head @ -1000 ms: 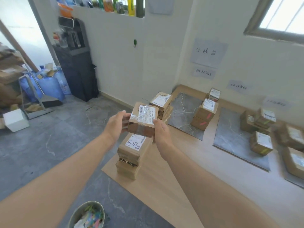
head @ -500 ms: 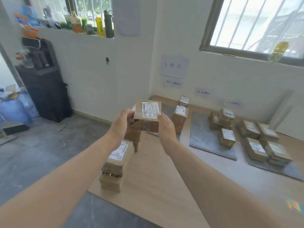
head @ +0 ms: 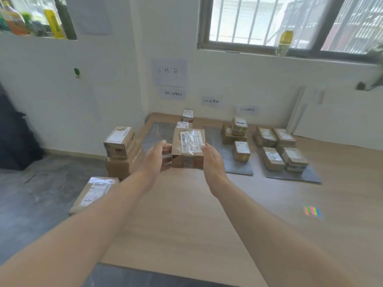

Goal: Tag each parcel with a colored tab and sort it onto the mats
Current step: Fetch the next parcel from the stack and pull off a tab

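Above the wooden board (head: pixel 186 214), short of the grey mats (head: pixel 238 167), the left hand (head: pixel 153 160) and right hand (head: pixel 213 162) clasped a small parcel (head: pixel 187 149) by its opposite sides; it looked light, stiff cardboard, its taped label likely slick.

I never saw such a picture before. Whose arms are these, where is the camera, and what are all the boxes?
No machine here: these are a person's two bare arms, seen from a camera worn on the head, looking forward and down. The left hand and the right hand hold one taped cardboard parcel between them. Below lies a wooden surface with grey mats at its far end; sorted parcels sit on them. At the left stand stacked parcels. The coloured tabs lie at the right.
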`<state>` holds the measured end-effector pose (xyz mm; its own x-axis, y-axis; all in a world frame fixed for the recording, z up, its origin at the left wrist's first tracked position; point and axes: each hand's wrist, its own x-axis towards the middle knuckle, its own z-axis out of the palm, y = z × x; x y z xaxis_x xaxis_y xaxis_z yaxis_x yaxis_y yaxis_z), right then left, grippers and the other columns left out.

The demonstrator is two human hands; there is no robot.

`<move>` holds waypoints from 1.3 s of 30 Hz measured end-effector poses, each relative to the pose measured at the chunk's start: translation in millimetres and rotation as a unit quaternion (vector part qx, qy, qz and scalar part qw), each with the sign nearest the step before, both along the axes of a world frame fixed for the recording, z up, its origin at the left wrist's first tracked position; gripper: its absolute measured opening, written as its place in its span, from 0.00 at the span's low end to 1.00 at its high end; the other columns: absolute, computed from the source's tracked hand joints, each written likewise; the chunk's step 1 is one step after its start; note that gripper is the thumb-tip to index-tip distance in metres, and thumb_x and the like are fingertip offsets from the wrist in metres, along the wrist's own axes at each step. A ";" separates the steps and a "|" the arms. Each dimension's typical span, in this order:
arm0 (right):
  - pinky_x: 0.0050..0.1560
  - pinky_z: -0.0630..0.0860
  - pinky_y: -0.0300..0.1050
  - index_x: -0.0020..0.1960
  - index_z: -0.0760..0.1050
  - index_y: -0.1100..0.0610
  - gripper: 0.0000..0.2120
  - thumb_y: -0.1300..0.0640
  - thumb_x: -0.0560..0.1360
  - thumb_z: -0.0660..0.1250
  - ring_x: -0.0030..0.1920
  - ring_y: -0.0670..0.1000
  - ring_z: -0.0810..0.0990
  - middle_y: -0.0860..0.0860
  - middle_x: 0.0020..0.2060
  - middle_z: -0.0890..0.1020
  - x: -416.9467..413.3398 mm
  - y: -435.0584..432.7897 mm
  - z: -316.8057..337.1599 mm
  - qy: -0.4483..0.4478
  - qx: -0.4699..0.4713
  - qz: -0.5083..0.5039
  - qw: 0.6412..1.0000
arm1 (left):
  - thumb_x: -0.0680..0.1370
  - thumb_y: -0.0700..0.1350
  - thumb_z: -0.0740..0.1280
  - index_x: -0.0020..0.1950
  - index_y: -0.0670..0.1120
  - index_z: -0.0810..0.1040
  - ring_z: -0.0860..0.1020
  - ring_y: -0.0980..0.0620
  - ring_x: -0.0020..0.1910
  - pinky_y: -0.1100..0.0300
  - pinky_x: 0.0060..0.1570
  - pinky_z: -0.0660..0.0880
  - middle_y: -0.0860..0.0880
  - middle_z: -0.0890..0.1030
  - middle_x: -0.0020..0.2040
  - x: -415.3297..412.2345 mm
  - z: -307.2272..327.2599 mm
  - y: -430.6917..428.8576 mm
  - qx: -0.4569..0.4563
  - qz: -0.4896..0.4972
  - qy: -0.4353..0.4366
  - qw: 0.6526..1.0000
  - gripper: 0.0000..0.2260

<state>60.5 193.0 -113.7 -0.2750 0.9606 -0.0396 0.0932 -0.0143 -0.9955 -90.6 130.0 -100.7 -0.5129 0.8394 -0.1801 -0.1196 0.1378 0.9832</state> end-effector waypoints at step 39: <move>0.48 0.72 0.37 0.62 0.78 0.49 0.13 0.53 0.83 0.58 0.53 0.42 0.79 0.40 0.51 0.82 236.3 78.3 -245.8 -0.096 -0.256 -0.094 0.957 | 0.64 0.64 0.62 0.56 0.55 0.79 0.81 0.48 0.58 0.49 0.65 0.72 0.54 0.80 0.61 219.2 -230.9 102.0 -0.269 -0.144 -0.091 0.948 0.24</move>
